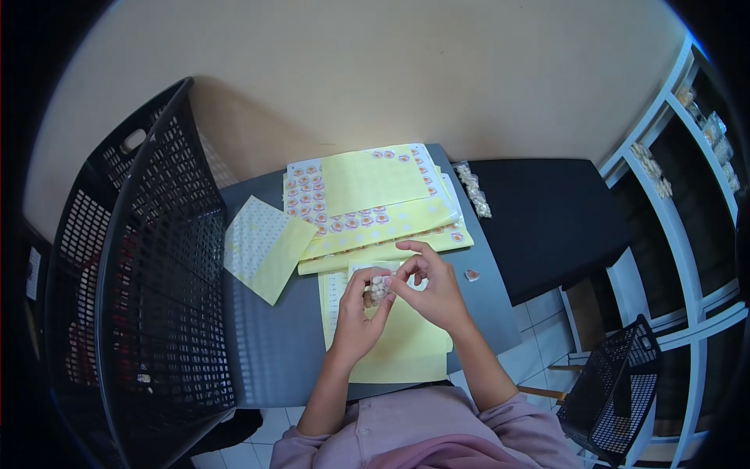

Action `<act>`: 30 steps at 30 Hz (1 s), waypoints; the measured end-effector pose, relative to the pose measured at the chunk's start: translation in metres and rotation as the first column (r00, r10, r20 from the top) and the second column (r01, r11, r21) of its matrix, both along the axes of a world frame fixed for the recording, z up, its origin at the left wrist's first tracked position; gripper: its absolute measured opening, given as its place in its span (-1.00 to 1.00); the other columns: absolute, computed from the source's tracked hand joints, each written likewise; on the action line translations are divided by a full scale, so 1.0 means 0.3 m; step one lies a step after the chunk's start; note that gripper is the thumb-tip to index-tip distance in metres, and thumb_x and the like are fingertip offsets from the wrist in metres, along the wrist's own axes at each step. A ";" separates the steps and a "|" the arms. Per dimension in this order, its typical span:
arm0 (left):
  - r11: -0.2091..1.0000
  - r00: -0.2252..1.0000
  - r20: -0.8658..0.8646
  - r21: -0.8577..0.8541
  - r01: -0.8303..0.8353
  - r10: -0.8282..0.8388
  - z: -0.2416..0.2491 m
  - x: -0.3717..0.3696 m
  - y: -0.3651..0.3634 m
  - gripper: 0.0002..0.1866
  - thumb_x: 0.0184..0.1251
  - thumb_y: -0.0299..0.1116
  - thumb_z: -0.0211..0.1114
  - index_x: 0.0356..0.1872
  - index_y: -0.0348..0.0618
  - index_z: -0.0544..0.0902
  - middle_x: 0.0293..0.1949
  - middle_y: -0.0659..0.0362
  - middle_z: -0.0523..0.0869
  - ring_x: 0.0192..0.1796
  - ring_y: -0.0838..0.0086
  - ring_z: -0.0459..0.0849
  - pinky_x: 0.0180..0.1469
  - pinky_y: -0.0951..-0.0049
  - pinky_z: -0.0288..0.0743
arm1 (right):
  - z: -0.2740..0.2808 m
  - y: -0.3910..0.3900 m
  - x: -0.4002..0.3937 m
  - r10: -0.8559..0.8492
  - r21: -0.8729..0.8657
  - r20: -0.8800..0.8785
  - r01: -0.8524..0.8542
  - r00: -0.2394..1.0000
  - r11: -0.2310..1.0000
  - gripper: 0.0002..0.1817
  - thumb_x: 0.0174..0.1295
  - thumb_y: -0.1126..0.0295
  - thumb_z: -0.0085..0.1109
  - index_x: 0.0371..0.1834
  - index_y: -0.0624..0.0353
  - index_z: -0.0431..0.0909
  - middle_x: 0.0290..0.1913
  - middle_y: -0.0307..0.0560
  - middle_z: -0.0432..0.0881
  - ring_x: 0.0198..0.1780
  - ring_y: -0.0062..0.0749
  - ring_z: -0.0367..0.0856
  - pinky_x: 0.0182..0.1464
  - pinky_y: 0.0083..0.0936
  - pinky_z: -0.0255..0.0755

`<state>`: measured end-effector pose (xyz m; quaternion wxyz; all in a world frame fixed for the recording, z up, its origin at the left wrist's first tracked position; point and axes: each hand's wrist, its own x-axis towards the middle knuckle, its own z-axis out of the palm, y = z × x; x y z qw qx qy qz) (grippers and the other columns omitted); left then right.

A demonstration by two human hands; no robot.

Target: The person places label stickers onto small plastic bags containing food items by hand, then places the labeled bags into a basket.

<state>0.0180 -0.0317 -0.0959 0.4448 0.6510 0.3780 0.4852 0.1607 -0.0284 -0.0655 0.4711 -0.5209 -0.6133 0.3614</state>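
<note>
Both my hands meet over the grey table (273, 344). My left hand (355, 316) grips a small clear packet of pale round pieces (379, 288). My right hand (433, 289) pinches the same packet from the right with thumb and forefinger. Under my hands lies a yellow backing sheet (406, 344). Beyond it lie several yellow sticker sheets (367, 195) with rows of round orange-and-white stickers. One loose sticker (472, 274) lies on the table to the right of my right hand.
A tall black mesh crate (148, 273) stands at the left table edge. A folded yellow sheet (262, 246) lies beside it. Small filled packets (473, 187) lie at the far right, next to a black surface (555, 219). White shelving (687, 203) and a black basket (617, 391) stand at the right.
</note>
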 end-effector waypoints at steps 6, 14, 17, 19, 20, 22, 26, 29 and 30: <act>0.990 0.984 0.142 -0.074 0.117 -0.105 0.037 0.027 -0.023 -0.69 0.13 -0.61 0.16 -0.07 -0.25 0.40 -0.12 0.10 0.51 -0.09 0.48 0.54 -0.07 0.52 0.44 | -0.036 -0.013 0.041 -0.007 -0.073 -0.200 -0.008 0.980 0.997 -0.44 -0.10 0.46 0.29 0.03 0.25 0.34 -0.53 -0.29 0.48 -0.46 -0.70 0.45 -0.45 -0.73 0.27; 0.982 0.983 0.064 -0.065 0.174 -0.170 0.063 0.065 -0.035 -0.68 0.14 -0.61 0.15 -0.05 -0.24 0.40 -0.12 0.13 0.51 -0.08 0.53 0.52 -0.07 0.55 0.44 | -0.031 -0.052 0.051 -0.085 -0.153 -0.444 0.018 0.892 0.988 -0.39 -0.10 0.56 0.26 0.09 0.28 0.25 -0.41 -0.27 0.39 -0.38 -0.72 0.42 -0.42 -0.80 0.37; 0.955 0.967 0.126 -0.175 0.241 -0.221 0.067 0.070 -0.039 -0.63 0.11 -0.67 0.14 -0.02 -0.25 0.35 -0.05 0.12 0.47 0.02 0.49 0.44 0.03 0.51 0.34 | -0.043 -0.054 0.076 -0.052 -0.166 -0.487 -0.034 0.872 0.986 -0.38 -0.09 0.57 0.25 0.11 0.28 0.23 -0.41 -0.27 0.38 -0.37 -0.71 0.42 -0.41 -0.78 0.40; 0.961 0.969 0.114 -0.147 0.235 -0.220 0.067 0.079 -0.043 -0.64 0.12 -0.66 0.14 -0.02 -0.25 0.36 -0.04 0.13 0.47 0.02 0.50 0.45 0.01 0.53 0.36 | -0.050 -0.051 0.088 -0.028 -0.166 -0.531 -0.071 0.847 0.984 -0.38 -0.08 0.56 0.26 0.11 0.28 0.23 -0.40 -0.28 0.38 -0.37 -0.72 0.41 -0.41 -0.78 0.40; 0.962 0.970 0.113 -0.146 0.231 -0.215 0.066 0.081 -0.045 -0.64 0.12 -0.66 0.14 -0.02 -0.25 0.36 -0.04 0.13 0.47 0.02 0.50 0.45 0.01 0.53 0.36 | -0.053 -0.049 0.094 -0.008 -0.162 -0.570 -0.103 0.822 0.981 -0.37 -0.08 0.56 0.26 0.12 0.27 0.23 -0.40 -0.28 0.38 -0.36 -0.72 0.41 -0.40 -0.78 0.39; 0.976 0.981 -0.032 -0.104 0.189 -0.193 0.067 0.091 -0.045 -0.65 0.12 -0.66 0.14 -0.03 -0.26 0.37 -0.06 0.12 0.48 0.00 0.50 0.47 -0.01 0.53 0.38 | -0.059 -0.047 0.094 -0.014 -0.154 -0.552 -0.085 0.834 0.984 -0.37 -0.08 0.55 0.27 0.12 0.27 0.23 -0.40 -0.29 0.37 -0.36 -0.71 0.41 -0.41 -0.78 0.39; 0.979 0.982 -0.056 -0.106 0.173 -0.179 0.085 0.119 -0.051 -0.67 0.13 -0.65 0.13 -0.05 -0.27 0.38 -0.08 0.11 0.50 -0.03 0.50 0.49 -0.04 0.53 0.41 | -0.077 -0.049 0.107 -0.019 -0.145 -0.505 -0.063 0.863 0.987 -0.38 -0.08 0.52 0.29 0.10 0.29 0.26 -0.42 -0.31 0.34 -0.35 -0.69 0.41 -0.35 -0.77 0.38; 0.985 0.978 -0.124 -0.047 0.165 -0.169 0.073 0.148 -0.051 -0.70 0.15 -0.65 0.11 -0.07 -0.27 0.38 -0.09 0.10 0.51 -0.05 0.48 0.51 -0.05 0.54 0.43 | -0.104 -0.048 0.133 0.018 -0.103 -0.520 -0.084 0.854 0.991 -0.38 -0.08 0.48 0.33 0.09 0.29 0.27 -0.43 -0.32 0.32 -0.35 -0.70 0.40 -0.26 -0.76 0.36; 0.985 0.978 -0.123 -0.044 0.165 -0.169 0.068 0.163 -0.053 -0.70 0.15 -0.65 0.11 -0.07 -0.27 0.38 -0.09 0.10 0.51 -0.05 0.48 0.51 -0.05 0.54 0.43 | -0.108 -0.048 0.147 0.021 -0.113 -0.563 -0.102 0.826 0.988 -0.38 -0.07 0.47 0.34 0.09 0.28 0.27 -0.43 -0.33 0.32 -0.34 -0.70 0.39 -0.24 -0.76 0.35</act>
